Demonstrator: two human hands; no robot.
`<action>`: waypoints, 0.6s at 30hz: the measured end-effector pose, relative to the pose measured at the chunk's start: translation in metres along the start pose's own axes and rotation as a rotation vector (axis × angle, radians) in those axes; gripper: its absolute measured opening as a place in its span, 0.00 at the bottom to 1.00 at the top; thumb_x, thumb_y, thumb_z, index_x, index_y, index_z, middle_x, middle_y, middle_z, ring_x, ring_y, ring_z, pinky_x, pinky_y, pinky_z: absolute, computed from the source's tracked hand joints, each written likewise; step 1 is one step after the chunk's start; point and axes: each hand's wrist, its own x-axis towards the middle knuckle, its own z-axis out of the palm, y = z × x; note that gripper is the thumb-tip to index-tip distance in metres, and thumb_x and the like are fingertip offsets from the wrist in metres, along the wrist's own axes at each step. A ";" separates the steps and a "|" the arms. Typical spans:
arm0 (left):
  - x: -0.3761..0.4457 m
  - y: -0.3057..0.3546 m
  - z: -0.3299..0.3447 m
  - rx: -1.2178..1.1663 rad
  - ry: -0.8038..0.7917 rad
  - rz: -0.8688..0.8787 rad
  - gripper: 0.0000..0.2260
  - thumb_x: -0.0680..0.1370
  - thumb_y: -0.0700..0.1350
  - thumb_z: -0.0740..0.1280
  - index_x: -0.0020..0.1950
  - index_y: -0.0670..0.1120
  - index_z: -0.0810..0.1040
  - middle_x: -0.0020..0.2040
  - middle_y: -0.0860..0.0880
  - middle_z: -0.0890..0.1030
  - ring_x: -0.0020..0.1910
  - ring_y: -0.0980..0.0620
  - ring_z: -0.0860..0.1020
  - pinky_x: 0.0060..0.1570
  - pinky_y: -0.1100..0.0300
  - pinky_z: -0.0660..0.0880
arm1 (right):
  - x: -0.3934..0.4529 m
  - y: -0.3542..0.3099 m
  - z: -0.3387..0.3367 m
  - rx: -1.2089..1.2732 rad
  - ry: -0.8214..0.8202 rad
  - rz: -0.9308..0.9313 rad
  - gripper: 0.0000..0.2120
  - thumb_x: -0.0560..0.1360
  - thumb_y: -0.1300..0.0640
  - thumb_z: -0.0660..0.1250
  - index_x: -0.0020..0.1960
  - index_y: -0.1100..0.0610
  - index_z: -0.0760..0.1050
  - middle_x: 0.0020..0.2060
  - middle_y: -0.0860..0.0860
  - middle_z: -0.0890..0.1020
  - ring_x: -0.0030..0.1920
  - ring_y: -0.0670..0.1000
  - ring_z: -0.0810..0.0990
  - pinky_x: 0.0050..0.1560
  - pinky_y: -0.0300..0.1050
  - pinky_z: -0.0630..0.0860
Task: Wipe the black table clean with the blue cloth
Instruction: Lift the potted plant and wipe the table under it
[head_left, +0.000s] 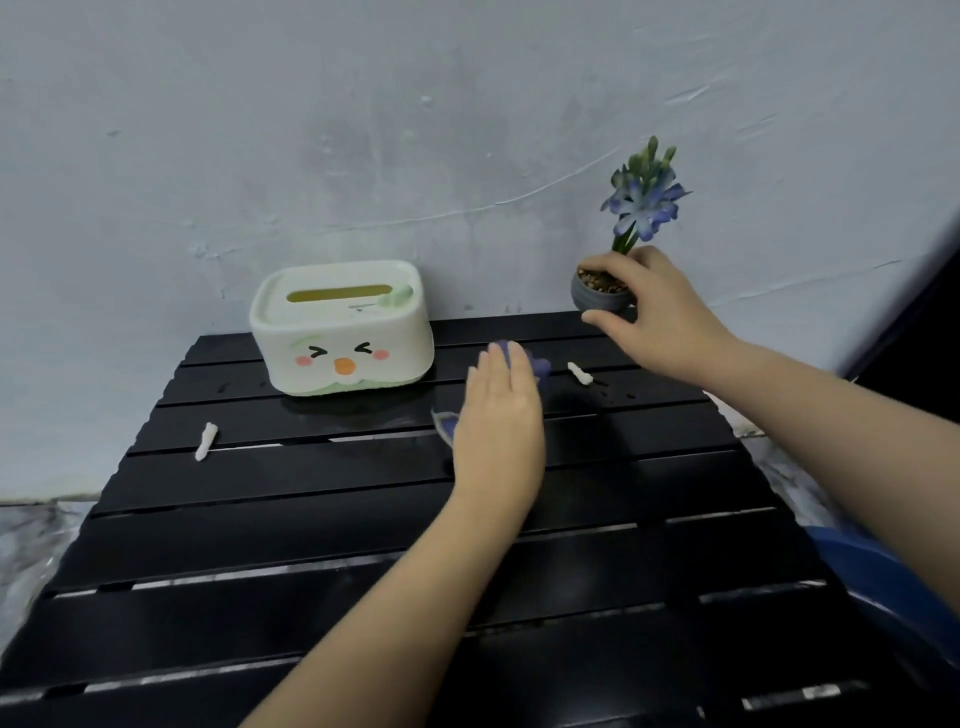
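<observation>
The black slatted table (311, 525) fills the lower view. My left hand (498, 431) lies flat with straight fingers on the blue cloth (540, 366), pressing it on the table's middle; only the cloth's edges show beyond the fingers and at the hand's left. My right hand (644, 306) grips the small grey flower pot (597, 293) at the table's back right, fingers curled over its rim and thumb under its side. Two white paper scraps lie on the slats, one (578, 373) just right of the cloth, one (205, 440) at the left.
A white and green tissue box (343, 332) with a cartoon face stands at the back left. The pot holds a blue flower (644, 200). A grey wall rises right behind the table. A blue object (883, 577) sits at the table's right edge.
</observation>
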 end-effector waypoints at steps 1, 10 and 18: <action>0.012 -0.004 0.001 0.033 0.000 -0.056 0.25 0.83 0.37 0.53 0.79 0.35 0.51 0.79 0.34 0.57 0.79 0.40 0.56 0.79 0.50 0.52 | -0.001 0.005 -0.004 -0.008 -0.010 0.001 0.21 0.76 0.55 0.71 0.68 0.49 0.72 0.57 0.54 0.70 0.53 0.50 0.71 0.59 0.36 0.64; 0.074 0.007 0.022 -0.137 -0.165 -0.019 0.16 0.77 0.36 0.60 0.65 0.40 0.71 0.63 0.43 0.76 0.62 0.45 0.75 0.64 0.52 0.70 | 0.002 0.022 -0.011 0.027 -0.021 -0.008 0.22 0.76 0.58 0.71 0.68 0.50 0.73 0.57 0.53 0.70 0.54 0.50 0.72 0.53 0.22 0.61; 0.031 0.054 0.015 -0.546 -0.235 0.413 0.15 0.82 0.38 0.61 0.66 0.44 0.78 0.62 0.45 0.82 0.62 0.44 0.79 0.61 0.51 0.75 | 0.012 0.016 -0.023 0.011 0.007 -0.039 0.22 0.76 0.60 0.71 0.69 0.53 0.73 0.59 0.58 0.72 0.58 0.55 0.74 0.57 0.31 0.63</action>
